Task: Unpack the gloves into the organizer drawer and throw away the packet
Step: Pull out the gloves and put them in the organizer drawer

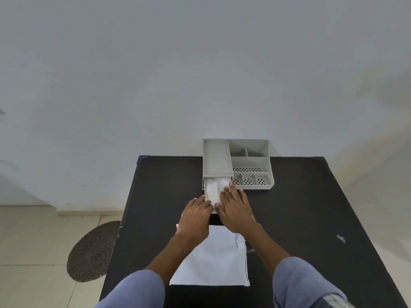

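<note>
A grey desk organizer (251,162) stands at the far edge of the black table (300,207). Its drawer (204,185) at the lower left is pulled out toward me, and white gloves (213,190) lie inside it. My left hand (195,215) rests at the drawer's front left corner, fingers flat on the gloves. My right hand (235,207) lies palm down over the drawer's right side, pressing on the gloves. The white packet (213,263) lies flat on the table between my forearms, near the front edge.
A round brown woven basket (93,252) sits on the tiled floor left of the table. A small grey scrap (341,238) lies on the table at the right. A pale wall stands right behind the organizer.
</note>
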